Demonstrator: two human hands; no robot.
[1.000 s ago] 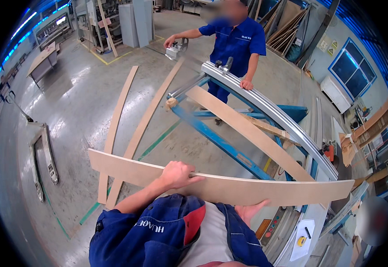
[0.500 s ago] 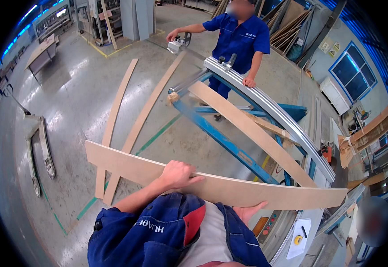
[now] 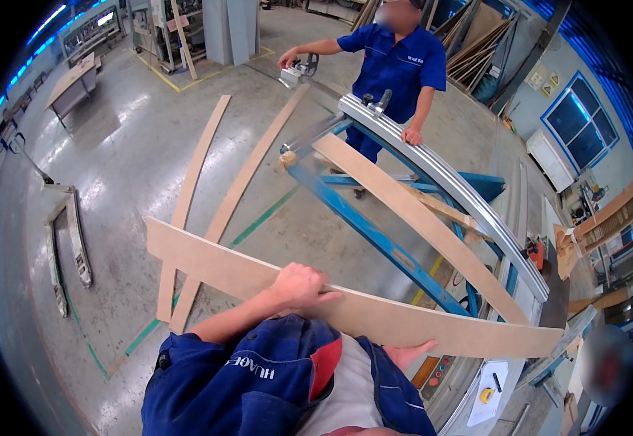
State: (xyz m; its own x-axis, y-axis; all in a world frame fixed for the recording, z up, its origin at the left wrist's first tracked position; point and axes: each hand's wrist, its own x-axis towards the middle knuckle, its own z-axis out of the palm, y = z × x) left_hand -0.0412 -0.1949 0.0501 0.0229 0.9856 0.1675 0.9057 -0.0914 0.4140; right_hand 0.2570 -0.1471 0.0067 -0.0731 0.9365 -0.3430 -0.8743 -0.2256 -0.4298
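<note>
Across a grey, shiny floor (image 3: 120, 269) runs green tape (image 3: 265, 216), with a pallet jack (image 3: 79, 240) at left and a table (image 3: 69, 83) farther back. A long brown board (image 3: 375, 316) spans the space before the wearer's body, on edge; the left hand (image 3: 302, 285) is closed over its top edge, while the right hand (image 3: 408, 354) is at its lower edge, its fingers hidden, so their closure cannot be told. Beyond stands a blue frame (image 3: 375, 229) with a silver rail (image 3: 440, 185), where a co-worker (image 3: 400, 73) rests a hand. Planks (image 3: 480, 47) lean behind, and a blue-edged window (image 3: 582, 120) sits in the right wall. Paper (image 3: 478, 412) lies at lower right.
</note>
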